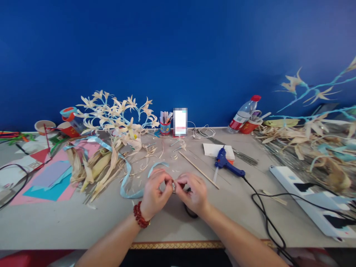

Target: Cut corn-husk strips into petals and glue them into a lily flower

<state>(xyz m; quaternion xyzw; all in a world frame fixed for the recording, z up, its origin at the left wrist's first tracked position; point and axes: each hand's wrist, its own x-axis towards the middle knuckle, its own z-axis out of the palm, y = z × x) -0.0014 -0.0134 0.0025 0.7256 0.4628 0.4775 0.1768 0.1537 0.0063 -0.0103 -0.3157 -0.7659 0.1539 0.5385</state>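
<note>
My left hand [158,191], with a red bead bracelet [141,215] on its wrist, is closed in a pinch over the front middle of the table. My right hand [193,191] pinches too, its fingertips meeting those of the left. A tiny pale thing [174,185] shows between the fingertips, too small to name. Beside and behind my left hand curls a light blue paper strip [126,185]. A thin wooden stick [198,169] lies beyond my right hand. Further right, a blue glue gun [229,165] rests by a white pad [210,149].
Corn husks [102,167] and coloured paper [50,181] lie left, below a branch of husk flowers [116,115]. A pen cup [165,128] and phone [180,122] stand at the back. Right are a bottle [241,115], a white power strip [303,196] and black cables [263,207].
</note>
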